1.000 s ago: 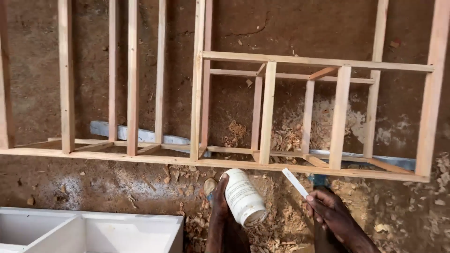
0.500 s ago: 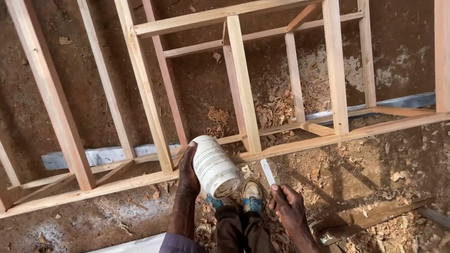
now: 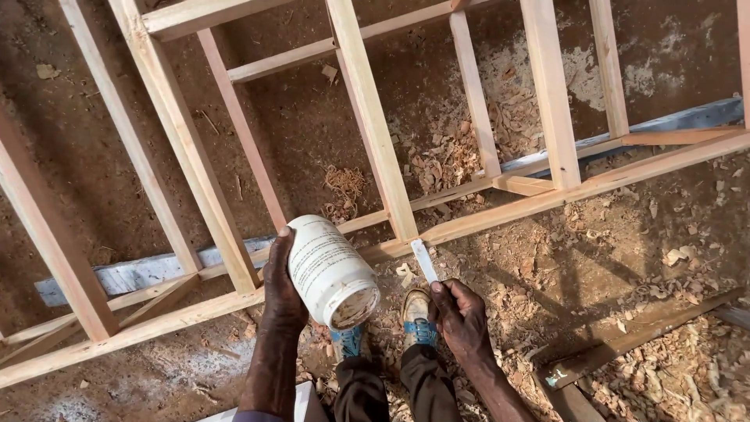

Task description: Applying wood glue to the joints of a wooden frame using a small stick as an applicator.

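The left hand [image 3: 283, 291] holds a white plastic jar [image 3: 331, 270] with a printed label, its fingers [image 3: 279, 248] wrapped around the jar's side. The jar is tilted with its open mouth turned down and toward the camera, and a pale residue shows inside the rim. It hangs just in front of the wooden frame [image 3: 373, 125], close to where an upright stud meets the near bottom rail.

The right hand [image 3: 461, 316] grips a flat white stick [image 3: 424, 260], its fingers [image 3: 442, 297] closed around the stick's lower end. The stick's tip points up at the frame and lies at or on the joint of the stud and the bottom rail; whether it truly touches the wood cannot be told.

Below the jar, on the near side of the frame, are the person's two feet in shoes [image 3: 417, 314] with blue trim, standing on a dirt floor [image 3: 312, 125]. Wood shavings [image 3: 453, 156] lie inside and in front of the frame. A grey plank [image 3: 141, 272] lies on the floor under the frame. A dark strip of wood [image 3: 625, 336] lies on the floor right of the right hand.
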